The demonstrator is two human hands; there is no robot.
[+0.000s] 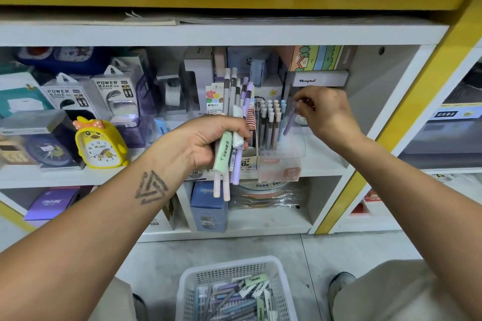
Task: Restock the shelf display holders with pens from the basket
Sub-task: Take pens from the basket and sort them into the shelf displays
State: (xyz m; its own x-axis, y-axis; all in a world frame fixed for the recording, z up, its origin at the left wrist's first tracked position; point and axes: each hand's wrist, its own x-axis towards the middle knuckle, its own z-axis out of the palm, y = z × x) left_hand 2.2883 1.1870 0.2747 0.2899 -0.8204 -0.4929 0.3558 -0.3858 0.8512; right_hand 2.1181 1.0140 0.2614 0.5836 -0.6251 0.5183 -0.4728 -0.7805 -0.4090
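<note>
My left hand grips a bundle of pens in grey, lilac, green and white, held upright in front of the middle shelf. My right hand pinches the top of a single lilac pen and holds it slanted over a clear display holder on the shelf. Several pens with pale caps stand upright in that holder's left part. A white mesh basket on the floor below holds several more pens.
A yellow duck alarm clock and power bank boxes stand on the shelf to the left. Boxes sit behind the holder. The yellow shelf post rises at the right. My knees flank the basket on the grey floor.
</note>
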